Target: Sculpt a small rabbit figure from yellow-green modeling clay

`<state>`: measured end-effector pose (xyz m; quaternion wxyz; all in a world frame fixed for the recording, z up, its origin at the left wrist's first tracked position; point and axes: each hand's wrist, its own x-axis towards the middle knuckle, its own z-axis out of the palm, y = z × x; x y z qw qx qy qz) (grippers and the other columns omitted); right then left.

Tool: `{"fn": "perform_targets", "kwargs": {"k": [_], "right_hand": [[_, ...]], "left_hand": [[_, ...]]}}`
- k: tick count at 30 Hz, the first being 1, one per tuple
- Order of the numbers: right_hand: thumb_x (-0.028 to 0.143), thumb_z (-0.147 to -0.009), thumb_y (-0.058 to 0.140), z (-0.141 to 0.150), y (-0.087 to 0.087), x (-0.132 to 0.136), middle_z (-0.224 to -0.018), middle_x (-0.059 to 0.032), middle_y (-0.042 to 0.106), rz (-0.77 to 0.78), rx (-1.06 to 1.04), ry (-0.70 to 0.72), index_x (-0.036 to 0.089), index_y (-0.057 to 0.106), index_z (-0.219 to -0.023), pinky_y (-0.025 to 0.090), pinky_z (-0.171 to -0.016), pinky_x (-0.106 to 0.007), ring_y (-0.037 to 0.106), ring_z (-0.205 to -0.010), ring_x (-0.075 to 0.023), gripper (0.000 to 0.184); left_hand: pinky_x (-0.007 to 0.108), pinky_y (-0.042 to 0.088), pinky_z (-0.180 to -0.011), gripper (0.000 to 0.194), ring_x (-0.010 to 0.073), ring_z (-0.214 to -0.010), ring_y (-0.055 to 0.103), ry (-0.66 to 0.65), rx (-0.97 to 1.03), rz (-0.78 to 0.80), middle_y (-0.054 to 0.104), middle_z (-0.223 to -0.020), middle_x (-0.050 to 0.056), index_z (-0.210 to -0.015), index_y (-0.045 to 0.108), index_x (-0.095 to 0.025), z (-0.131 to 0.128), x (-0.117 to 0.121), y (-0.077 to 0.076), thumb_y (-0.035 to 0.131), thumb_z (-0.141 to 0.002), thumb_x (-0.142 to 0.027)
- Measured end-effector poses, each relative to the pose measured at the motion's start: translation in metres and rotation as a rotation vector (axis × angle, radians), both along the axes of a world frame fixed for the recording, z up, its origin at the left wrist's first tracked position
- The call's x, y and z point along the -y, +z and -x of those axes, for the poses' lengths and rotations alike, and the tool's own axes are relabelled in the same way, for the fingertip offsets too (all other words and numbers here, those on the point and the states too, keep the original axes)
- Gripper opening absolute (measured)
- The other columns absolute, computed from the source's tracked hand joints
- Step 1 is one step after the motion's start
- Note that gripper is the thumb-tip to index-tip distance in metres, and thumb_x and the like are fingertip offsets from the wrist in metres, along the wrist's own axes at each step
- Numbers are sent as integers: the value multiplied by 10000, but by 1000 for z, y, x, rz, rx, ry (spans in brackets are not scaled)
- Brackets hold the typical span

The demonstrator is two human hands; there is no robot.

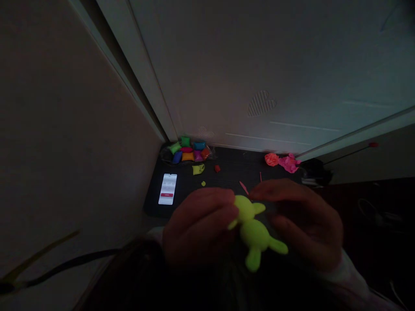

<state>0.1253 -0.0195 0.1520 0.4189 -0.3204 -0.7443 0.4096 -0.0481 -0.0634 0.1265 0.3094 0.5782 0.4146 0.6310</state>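
Note:
A bright yellow-green clay figure point(253, 229) with a round head, a body and stubby limbs is held up between both hands near the bottom centre. My left hand point(199, 226) has its fingers curled around the figure's head and left arm. My right hand point(301, 222) is cupped beside the figure's right side, its fingers bent over the head; whether it grips the clay is hard to make out in the dim light.
A dark mat point(227, 172) lies on the floor against a white wall. On it are a pile of coloured clay packets point(188, 151), a lit phone point(167, 188), small yellow clay bits point(198, 169), a red bit point(217, 168) and pink-orange clay lumps point(282, 161).

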Motion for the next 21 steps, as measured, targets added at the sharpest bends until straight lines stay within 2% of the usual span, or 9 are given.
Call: {"fn": "perform_targets", "kwargs": {"k": [1, 3, 6, 8, 11, 15, 21], "right_hand": [[146, -754, 561, -1, -2, -1, -909, -38, 618, 1, -19, -16, 242, 553, -1017, 483, -753, -308, 563, -892, -181, 281], [131, -757, 556, -1, -6, -4, -910, -30, 611, 12, -34, -47, 244, 552, -1025, 475, -766, -296, 555, -895, -170, 291], [143, -763, 559, 2, -11, -8, -916, -26, 599, 52, 5, -51, 233, 558, -1008, 465, -759, -277, 547, -881, -155, 261], [156, -760, 568, 5, -13, -9, -910, -24, 593, 86, 27, -46, 227, 562, -986, 462, -743, -268, 545, -861, -148, 237], [158, -755, 577, 11, -17, -10, -878, -15, 593, 156, 0, -83, 223, 559, -963, 469, -713, -257, 553, -799, -130, 219], [157, -761, 574, 14, -20, -10, -847, 0, 600, 262, -37, -86, 220, 569, -923, 471, -690, -228, 562, -754, -106, 174], [174, -766, 570, 15, -21, -11, -756, 13, 594, 331, -38, -93, 201, 584, -803, 454, -652, -218, 552, -704, -101, 48]], "left_hand": [[269, 490, -798, 416, 145, -909, 585, 22, -27, -33, 629, -1010, -17, -1028, 587, -299, 0, -4, 0, 668, -649, -149], [251, 501, -763, 311, 133, -847, 602, 55, 97, 137, 634, -919, -2, -930, 614, -235, -1, -13, -1, 658, -647, -113], [204, 514, -639, 216, 106, -729, 631, -170, 491, 467, 655, -811, -19, -841, 590, -212, -6, -23, -5, 663, -653, -135], [180, 506, -615, 215, 91, -694, 633, -289, 657, 585, 664, -762, -28, -810, 579, -202, -8, -26, -8, 683, -632, -140], [186, 503, -624, 224, 95, -706, 632, -317, 748, 630, 665, -766, -25, -796, 571, -194, -9, -26, -10, 692, -618, -133], [216, 503, -634, 238, 111, -710, 630, -324, 759, 645, 661, -778, -15, -806, 566, -191, -10, -25, -9, 689, -614, -124], [169, 470, -602, 222, 65, -640, 590, -332, 761, 715, 640, -732, -36, -789, 569, -174, -11, -26, -4, 677, -618, -82]]}}
